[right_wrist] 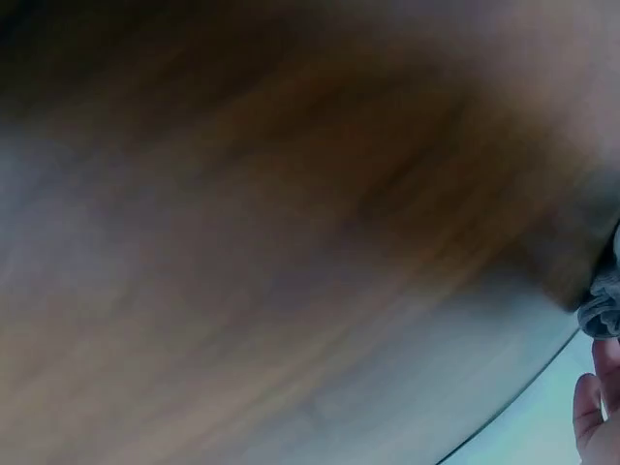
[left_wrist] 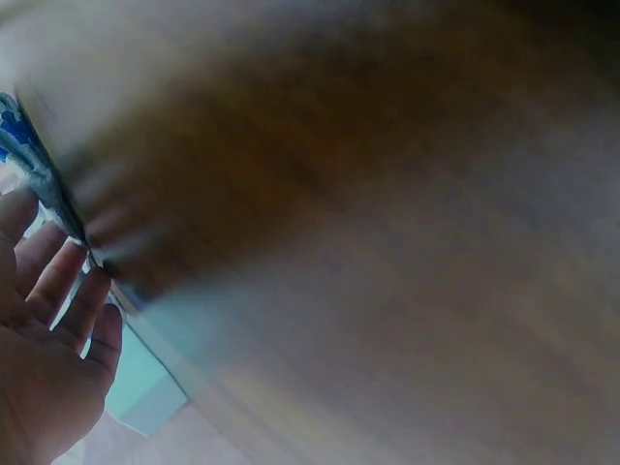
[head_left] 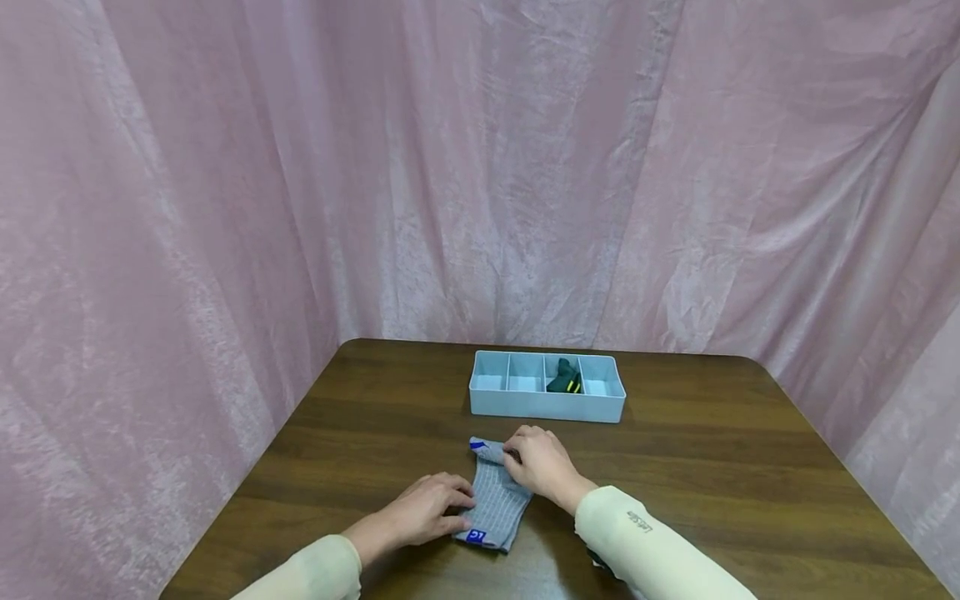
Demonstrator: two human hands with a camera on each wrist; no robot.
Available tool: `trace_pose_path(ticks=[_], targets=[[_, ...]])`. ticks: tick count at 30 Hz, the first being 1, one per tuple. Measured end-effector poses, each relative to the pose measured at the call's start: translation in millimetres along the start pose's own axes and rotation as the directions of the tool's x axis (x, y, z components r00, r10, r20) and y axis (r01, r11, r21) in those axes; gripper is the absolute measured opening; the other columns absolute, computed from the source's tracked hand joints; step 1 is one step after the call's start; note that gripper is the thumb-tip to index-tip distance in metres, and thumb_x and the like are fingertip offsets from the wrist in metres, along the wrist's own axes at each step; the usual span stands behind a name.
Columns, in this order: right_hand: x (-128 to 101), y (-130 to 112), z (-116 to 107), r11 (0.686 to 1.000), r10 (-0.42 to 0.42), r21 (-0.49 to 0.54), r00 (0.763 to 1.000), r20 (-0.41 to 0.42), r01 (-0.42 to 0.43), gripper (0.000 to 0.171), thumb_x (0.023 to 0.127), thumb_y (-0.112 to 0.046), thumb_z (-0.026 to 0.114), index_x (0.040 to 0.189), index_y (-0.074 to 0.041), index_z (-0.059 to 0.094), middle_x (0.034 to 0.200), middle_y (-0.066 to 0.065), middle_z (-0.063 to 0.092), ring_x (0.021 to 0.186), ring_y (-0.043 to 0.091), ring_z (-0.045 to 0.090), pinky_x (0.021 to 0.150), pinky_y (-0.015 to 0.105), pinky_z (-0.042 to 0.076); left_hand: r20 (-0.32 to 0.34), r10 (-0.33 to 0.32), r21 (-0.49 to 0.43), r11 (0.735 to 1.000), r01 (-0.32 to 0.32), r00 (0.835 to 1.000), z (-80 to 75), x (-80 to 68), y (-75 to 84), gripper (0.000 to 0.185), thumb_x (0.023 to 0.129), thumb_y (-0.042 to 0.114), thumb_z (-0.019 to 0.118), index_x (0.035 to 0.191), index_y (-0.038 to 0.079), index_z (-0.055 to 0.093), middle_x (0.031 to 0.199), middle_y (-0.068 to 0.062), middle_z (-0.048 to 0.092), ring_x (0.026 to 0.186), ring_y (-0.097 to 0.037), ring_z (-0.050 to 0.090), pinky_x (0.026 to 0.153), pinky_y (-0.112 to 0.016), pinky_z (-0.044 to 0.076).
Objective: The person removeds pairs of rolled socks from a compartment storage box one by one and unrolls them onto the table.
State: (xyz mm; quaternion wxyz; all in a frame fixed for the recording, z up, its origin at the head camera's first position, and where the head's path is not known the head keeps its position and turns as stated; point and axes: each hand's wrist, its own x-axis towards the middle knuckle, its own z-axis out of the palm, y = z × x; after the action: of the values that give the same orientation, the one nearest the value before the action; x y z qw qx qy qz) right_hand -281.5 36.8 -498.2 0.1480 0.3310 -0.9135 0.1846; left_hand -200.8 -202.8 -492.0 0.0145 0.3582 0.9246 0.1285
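Cataloguing the head view, we are finding one grey ribbed textile (head_left: 497,498) lying on the counter (head_left: 352,446), nearer us than the divided tray (head_left: 546,406), whose walls are presumably keeping the dark bundle (head_left: 564,377) separate. The left grip (head_left: 429,508) is resting loose-fingered along the textile's left edge, likely steadying it; the right grip (head_left: 545,461) is pinching the far end. Left wrist: fingers (left_wrist: 56,281) are lying relaxed, clasping nothing. Right wrist: fingertips (right_wrist: 604,355) are touching a rolled edge.

Grey cloth (head_left: 497,498), apparently pale-lined, with blue patches (head_left: 476,537); light-blue tray (head_left: 543,406); brown table (head_left: 712,467).
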Motion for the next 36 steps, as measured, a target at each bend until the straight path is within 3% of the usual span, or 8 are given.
trace_pose_path(ticks=[3,7,12,18,20,23,27,36], targets=[[-1,2,-2,0.999,-0.036,0.004,0.998,0.051,0.036,0.025,0.089,-0.026,0.075,0.105,-0.008,0.075,0.102,0.005,0.068,0.097,0.025,0.062,0.085,0.044,0.049,0.000,-0.001,0.008,1.000,0.001,1.000,0.8,0.7,-0.7,0.032,0.094,0.035,0.068,0.119,0.015,0.074,0.125,0.003,0.062,0.118,-0.015,0.055,0.098,-0.039,0.044],[0,7,-2,0.997,-0.027,0.074,0.997,0.072,0.021,0.020,0.089,-0.017,0.074,0.105,-0.005,0.075,0.099,0.007,0.070,0.094,0.026,0.065,0.083,0.043,0.051,0.000,0.018,0.005,1.000,-0.018,1.000,1.6,-0.2,-0.4,0.032,0.093,0.035,0.070,0.118,0.015,0.074,0.123,0.005,0.062,0.117,-0.014,0.055,0.098,-0.038,0.044],[5,12,-4,0.985,0.086,0.142,0.992,0.090,-0.098,0.016,0.092,-0.015,0.069,0.102,-0.004,0.075,0.098,0.008,0.072,0.094,0.028,0.067,0.084,0.045,0.052,-0.001,0.032,-0.001,0.999,-0.032,0.999,1.3,-2.6,-0.4,0.031,0.092,0.035,0.071,0.117,0.017,0.075,0.122,0.006,0.063,0.116,-0.013,0.055,0.098,-0.038,0.044],[8,13,-2,0.954,0.247,0.156,0.966,0.072,-0.255,0.018,0.091,-0.016,0.072,0.104,-0.005,0.070,0.101,0.008,0.072,0.096,0.029,0.066,0.084,0.045,0.051,0.006,0.033,-0.015,0.999,-0.033,0.999,0.5,-2.7,-1.0,0.032,0.093,0.036,0.070,0.117,0.017,0.075,0.122,0.007,0.063,0.116,-0.012,0.055,0.099,-0.038,0.044],[8,12,0,0.962,0.238,0.134,0.971,0.028,-0.239,0.016,0.089,-0.015,0.074,0.101,-0.006,0.070,0.098,0.008,0.070,0.093,0.029,0.065,0.081,0.045,0.051,0.007,0.036,-0.014,0.999,-0.036,0.999,0.4,-2.8,-1.0,0.032,0.092,0.037,0.070,0.117,0.017,0.075,0.122,0.006,0.063,0.116,-0.012,0.055,0.098,-0.038,0.044],[7,11,4,0.991,0.131,0.035,0.991,-0.028,-0.130,0.014,0.088,-0.015,0.075,0.100,-0.008,0.073,0.097,0.007,0.068,0.092,0.028,0.064,0.080,0.045,0.050,0.010,0.036,-0.016,0.999,-0.036,0.999,0.8,-3.7,-0.8,0.032,0.092,0.037,0.071,0.117,0.017,0.075,0.122,0.007,0.063,0.115,-0.012,0.055,0.097,-0.038,0.044],[4,9,8,0.997,0.021,-0.074,1.000,-0.005,-0.021,0.025,0.089,-0.026,0.075,0.107,-0.009,0.074,0.102,0.006,0.067,0.097,0.027,0.061,0.083,0.045,0.049,0.010,0.031,-0.014,0.999,-0.031,0.999,-0.7,-4.6,-0.2,0.032,0.092,0.036,0.071,0.117,0.017,0.075,0.122,0.006,0.063,0.116,-0.012,0.055,0.096,-0.038,0.044],[12,17,-4,0.993,0.097,0.065,0.991,0.088,-0.103,0.012,0.092,-0.013,0.070,0.099,-0.005,0.075,0.093,0.008,0.072,0.088,0.027,0.067,0.079,0.044,0.052,0.034,0.047,-0.025,0.999,-0.046,0.998,-4.7,-7.6,0.5,0.031,0.093,0.036,0.070,0.118,0.017,0.075,0.123,0.006,0.063,0.117,-0.012,0.055,0.099,-0.037,0.043]])
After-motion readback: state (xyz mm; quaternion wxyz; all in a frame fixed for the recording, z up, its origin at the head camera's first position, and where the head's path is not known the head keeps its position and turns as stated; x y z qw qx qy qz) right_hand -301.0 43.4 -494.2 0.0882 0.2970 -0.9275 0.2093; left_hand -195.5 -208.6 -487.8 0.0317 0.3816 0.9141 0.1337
